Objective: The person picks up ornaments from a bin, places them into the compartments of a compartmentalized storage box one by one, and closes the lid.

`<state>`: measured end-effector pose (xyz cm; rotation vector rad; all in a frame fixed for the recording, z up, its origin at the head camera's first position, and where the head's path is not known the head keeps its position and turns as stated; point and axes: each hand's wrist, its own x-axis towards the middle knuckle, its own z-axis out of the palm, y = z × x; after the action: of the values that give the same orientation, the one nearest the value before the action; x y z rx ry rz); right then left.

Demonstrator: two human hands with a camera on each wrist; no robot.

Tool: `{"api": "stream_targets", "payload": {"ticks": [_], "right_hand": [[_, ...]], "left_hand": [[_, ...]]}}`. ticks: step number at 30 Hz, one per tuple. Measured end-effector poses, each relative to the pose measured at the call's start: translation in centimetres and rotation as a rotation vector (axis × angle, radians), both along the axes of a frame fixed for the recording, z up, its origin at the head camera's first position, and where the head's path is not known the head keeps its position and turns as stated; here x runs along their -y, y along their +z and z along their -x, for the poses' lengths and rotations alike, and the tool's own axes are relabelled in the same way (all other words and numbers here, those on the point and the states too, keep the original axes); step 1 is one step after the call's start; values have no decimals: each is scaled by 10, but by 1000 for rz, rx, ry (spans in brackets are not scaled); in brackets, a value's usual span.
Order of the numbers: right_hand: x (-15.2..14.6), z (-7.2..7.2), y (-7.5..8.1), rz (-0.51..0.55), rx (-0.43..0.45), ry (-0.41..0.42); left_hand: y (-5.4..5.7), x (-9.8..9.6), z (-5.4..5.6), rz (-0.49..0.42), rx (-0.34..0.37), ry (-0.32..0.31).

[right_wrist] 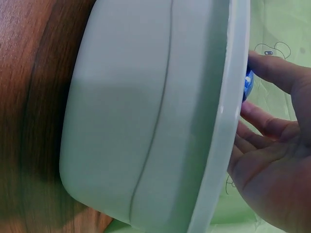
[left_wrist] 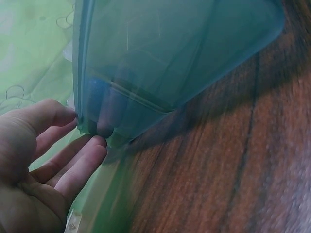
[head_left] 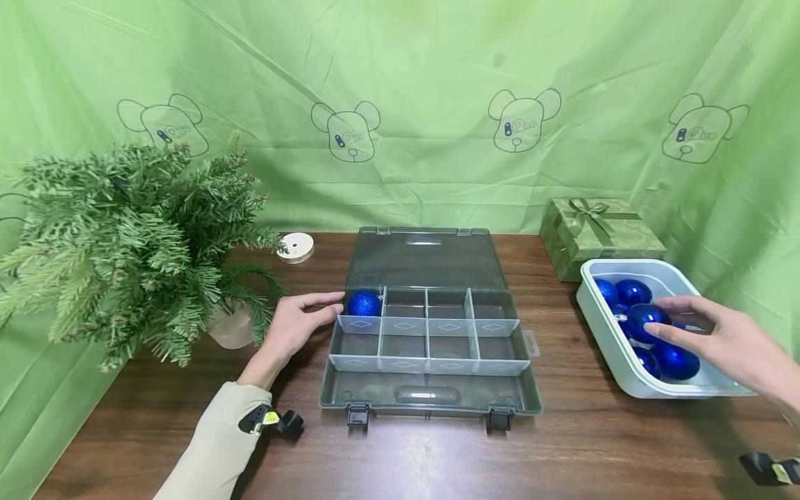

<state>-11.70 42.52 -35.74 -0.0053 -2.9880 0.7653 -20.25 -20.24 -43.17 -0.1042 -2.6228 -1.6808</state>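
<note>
A dark translucent compartment box [head_left: 431,396] lies with its lid raised back on the table. In its back-left compartment sits a glittery blue Christmas ball [head_left: 364,303]. My left hand [head_left: 296,325] touches the box's left side near that compartment, fingers fairly straight; in the left wrist view the fingertips [left_wrist: 99,141] meet the outer wall. Over a white plastic tub [head_left: 600,333] at the right, my right hand [head_left: 719,340] pinches a shiny blue Christmas ball [head_left: 647,322] between thumb and fingers. Several other blue balls [head_left: 678,362] lie beneath and around it. The tub wall mostly hides the held ball in the right wrist view.
A potted artificial fir tree [head_left: 150,243] stands at the left, with a ribbon spool [head_left: 296,247] behind it to the right. Behind the tub is a green gift box [head_left: 600,236] with a bow. A green cloth [head_left: 425,180] hangs along the back.
</note>
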Motion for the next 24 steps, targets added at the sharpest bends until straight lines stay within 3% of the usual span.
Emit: {"api": "stream_targets", "payload": {"ticks": [6,13,19,24], "right_hand": [[1,3,3,67,-20,-14],[12,7,22,129,-60,-34],[36,13,39,64,-53,-49],[67,22,49,125,-71,-4]], "left_hand": [[0,0,-1,-1,-3,0],[1,-1,0,-6,4,4],[1,-1,1,0,0,-2],[1,-1,1,-19,-10,-1]]}}
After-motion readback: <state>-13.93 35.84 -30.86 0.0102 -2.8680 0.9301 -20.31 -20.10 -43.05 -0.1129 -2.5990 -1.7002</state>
